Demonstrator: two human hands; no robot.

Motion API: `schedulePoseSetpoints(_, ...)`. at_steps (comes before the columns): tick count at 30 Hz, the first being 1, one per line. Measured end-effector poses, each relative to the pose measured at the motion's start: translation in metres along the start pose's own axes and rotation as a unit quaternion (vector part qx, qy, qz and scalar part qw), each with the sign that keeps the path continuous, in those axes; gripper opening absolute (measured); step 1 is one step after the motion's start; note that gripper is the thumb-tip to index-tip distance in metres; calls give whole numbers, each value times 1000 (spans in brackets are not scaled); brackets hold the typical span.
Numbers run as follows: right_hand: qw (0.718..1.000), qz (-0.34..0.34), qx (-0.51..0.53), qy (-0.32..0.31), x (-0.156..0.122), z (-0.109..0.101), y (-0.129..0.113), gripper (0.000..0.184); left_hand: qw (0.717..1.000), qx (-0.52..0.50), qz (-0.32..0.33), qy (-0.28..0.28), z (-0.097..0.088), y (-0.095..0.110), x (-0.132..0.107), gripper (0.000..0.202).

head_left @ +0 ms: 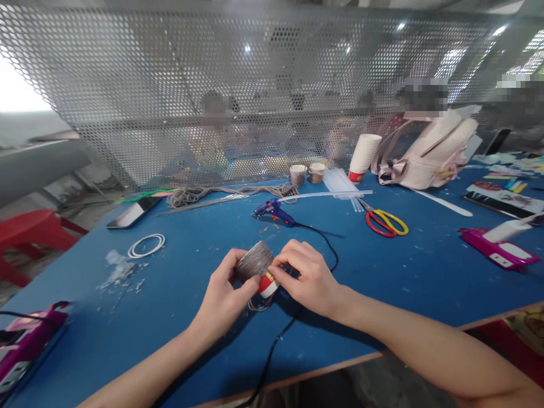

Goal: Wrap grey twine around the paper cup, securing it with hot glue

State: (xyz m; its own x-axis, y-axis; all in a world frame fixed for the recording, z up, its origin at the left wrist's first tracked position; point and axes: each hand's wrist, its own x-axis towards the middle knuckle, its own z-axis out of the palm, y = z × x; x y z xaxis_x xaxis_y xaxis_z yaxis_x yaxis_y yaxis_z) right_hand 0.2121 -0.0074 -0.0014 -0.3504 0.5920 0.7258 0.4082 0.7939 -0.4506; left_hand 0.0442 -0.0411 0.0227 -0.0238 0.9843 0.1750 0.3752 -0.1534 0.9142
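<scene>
Blue tabletop [178, 317], perforated grey metal screen [148, 113] along its far side. Worker's hands meet near the middle of the table, holding a red-and-white paper cup wound with grey cord [257, 263], tilted, its red and white end bare and turned toward the worker's right. Left hand [227, 289] curls around the wound part, thumb pressing near the edge of the winding. Right hand [310, 277] has thumb and forefinger drawn together at that edge, touching the cup; whether a strand lies between them cannot be told. A loose loop of cord [260, 307] shows just below the cup. Beyond the hands, a dark-blue glue gun [274, 212] lies on its side, black cable [334, 246] trailing rightward. Farther right, scissors with red and yellow handles [386, 222]. Behind: tangled grey-brown cord [191, 196], two small cord-wrapped cups [298, 175], and a leaning stack of white paper cups [365, 154].
</scene>
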Motion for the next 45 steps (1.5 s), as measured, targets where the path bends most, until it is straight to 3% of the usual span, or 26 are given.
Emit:
schedulePoseSetpoints(6,1000,17,26,5,1,-1,-1,16,1000,-1,4,-4,-1,-1,0,12)
schedulePoseSetpoints(15,989,108,96,-33,3,-2,-4,15,1000,-12,0,6,0,-1,1,15)
schedulePoseSetpoints(27,988,110,105,-33,3,-3,-2,16,999,-46,-12,15,-2,-6,0,19)
schedulePoseSetpoints(36,970,159,176,-44,6,-4,-4,14,999,-21,29,34,-1,-6,0,17)
schedulePoseSetpoints(45,970,157,185,-33,7,-4,-3,16,997,-53,44,44,-1,-9,1,19)
